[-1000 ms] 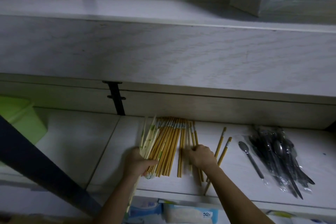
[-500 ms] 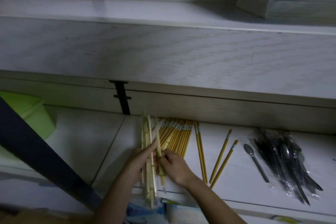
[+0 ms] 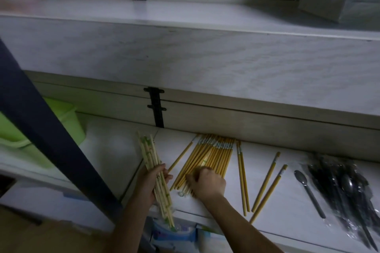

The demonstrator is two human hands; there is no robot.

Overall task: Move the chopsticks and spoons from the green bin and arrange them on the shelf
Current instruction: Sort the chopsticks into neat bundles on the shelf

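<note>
My left hand (image 3: pixel 153 181) grips a bundle of pale wrapped chopsticks (image 3: pixel 148 151), held lengthways above the white shelf (image 3: pixel 111 150). To its right lies a spread of yellow chopsticks (image 3: pixel 213 154). My right hand (image 3: pixel 207 183) rests on their near ends, fingers curled over a pale wrapped pair among them. Loose yellow chopsticks (image 3: pixel 267 183) lie further right. A single dark spoon (image 3: pixel 306 188) and a heap of wrapped dark spoons (image 3: pixel 345 187) sit at the right end. The green bin (image 3: pixel 67 121) stands at the left, partly behind a dark post.
A dark slanted post (image 3: pixel 47 137) crosses the left side in front of the bin. An upper shelf board (image 3: pixel 185 51) overhangs the work shelf, leaving a low gap. Black brackets (image 3: pixel 156 107) are fixed to the back wall. Packaged goods (image 3: pixel 174 234) sit below the shelf edge.
My left hand has carried the pale bundle leftwards, clear of the yellow pile. My right hand has shifted right onto the near ends of the yellow chopsticks. The camera has moved closer.
</note>
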